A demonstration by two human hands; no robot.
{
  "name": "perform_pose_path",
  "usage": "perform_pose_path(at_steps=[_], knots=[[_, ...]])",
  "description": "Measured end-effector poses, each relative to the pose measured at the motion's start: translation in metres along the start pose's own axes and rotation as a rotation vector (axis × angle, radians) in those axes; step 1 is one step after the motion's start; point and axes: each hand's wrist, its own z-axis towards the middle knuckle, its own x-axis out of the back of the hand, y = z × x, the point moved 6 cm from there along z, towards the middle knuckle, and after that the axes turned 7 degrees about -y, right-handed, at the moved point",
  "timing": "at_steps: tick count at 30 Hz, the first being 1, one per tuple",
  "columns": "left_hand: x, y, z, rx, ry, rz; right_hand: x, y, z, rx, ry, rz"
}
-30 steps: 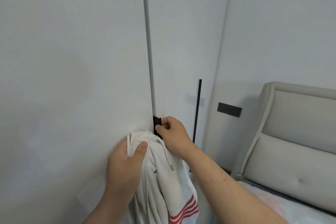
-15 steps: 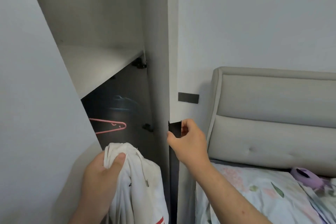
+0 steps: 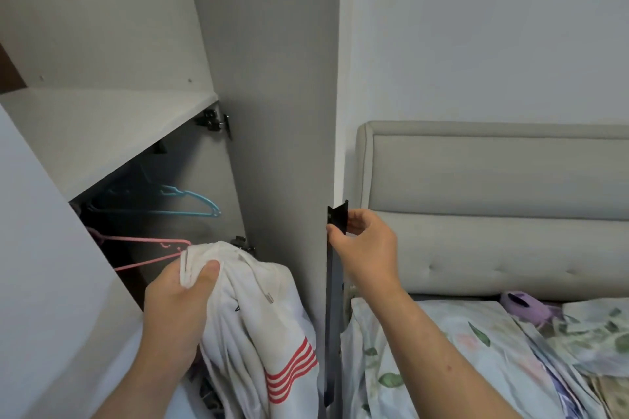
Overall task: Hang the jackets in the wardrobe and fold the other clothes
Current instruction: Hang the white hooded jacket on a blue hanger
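Right fingers (image 3: 357, 219) pinching door-edge handle (image 3: 337, 218), left fingers (image 3: 170, 274) clutching white jacket (image 3: 265, 309), wardrobe (image 3: 102, 129) open, hangers (image 3: 190, 206) inside

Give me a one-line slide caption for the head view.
Wardrobe door open: left-hand grip holds a white red-striped jacket, right-hand grip holds the black handle; pink hanger and blue hanger inside.

Floral-sheeted bed (image 3: 425, 350) with a purple item (image 3: 520, 303); wardrobe (image 3: 102, 133) with blue hanger (image 3: 190, 205), pink hanger (image 3: 149, 241).
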Motion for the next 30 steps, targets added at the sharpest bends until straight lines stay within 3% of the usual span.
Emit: perform_pose_path(at_steps=[21, 25, 27, 30], knots=[[-0.018, 0.016, 0.0, 0.044, -0.039, -0.015, 0.032, 0.026, 0.056, -0.038, 0.068, -0.097], [-0.015, 0.019, -0.006, 0.039, -0.051, -0.009, 0.029, 0.007, 0.021, 0.104, 0.2, -0.238], [-0.013, 0.018, -0.009, 0.047, -0.067, -0.021, 0.007, -0.007, -0.006, 0.192, 0.072, -0.19], [-0.011, 0.016, -0.016, 0.07, -0.09, -0.079, -0.051, -0.02, -0.043, 0.11, -0.458, -0.049]])
